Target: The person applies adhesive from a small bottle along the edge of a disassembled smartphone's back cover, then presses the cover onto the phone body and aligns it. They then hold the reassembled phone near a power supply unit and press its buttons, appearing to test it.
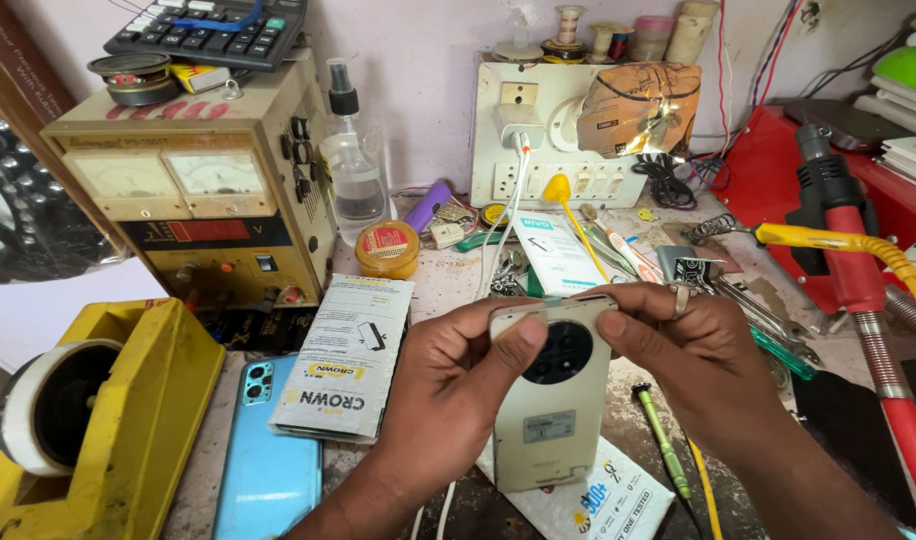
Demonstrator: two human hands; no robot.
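- Head view looks down on a cream-coloured phone [550, 400] held back side up above the counter [448, 280], its round black camera ring facing the viewer.
- Left hand [448, 385] grips the phone's top left corner, thumb pressed on the back and the other fingers closed round the edge behind it.
- Right hand [688, 365] pinches the top right corner, thumb on the edge, fingers wrapped over the top (a ring shows on one of them).
- Phone looks light, stiff and flat; its smooth back is probably slippery and the camera glass fragile, so the side edges and corners seem the safest places to grip.
- Below the phone lies a white printed packet [603, 500]; a thin green screwdriver [663, 440] lies just to its right.
- Left of the hands rest a blue phone [268, 450], a grey printed packet [343, 360] and a yellow tape dispenser [108, 420].
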